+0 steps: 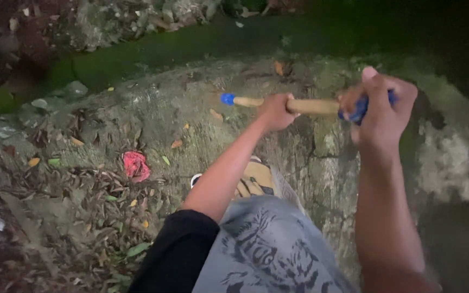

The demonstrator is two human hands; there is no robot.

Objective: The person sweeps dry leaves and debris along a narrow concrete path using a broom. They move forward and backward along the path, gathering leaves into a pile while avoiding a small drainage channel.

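The person stands on rough, mossy concrete ground (191, 108) and grips a wooden handle (313, 106) with both hands. The left hand (275, 111) is wrapped tight around the pale wood, fingers curled fully closed. The right hand (378, 108) is clenched over the blue grip (356, 113) at the near end, thumb pointing up. The handle runs roughly level across the view, held out in front at about waist height, with a small blue cap (227, 99) at its far left tip. Below lie dry leaves (82, 211) and a crumpled red scrap (135, 164). 1 sandalled foot (253, 179) shows beneath the grey patterned shorts (267, 249).
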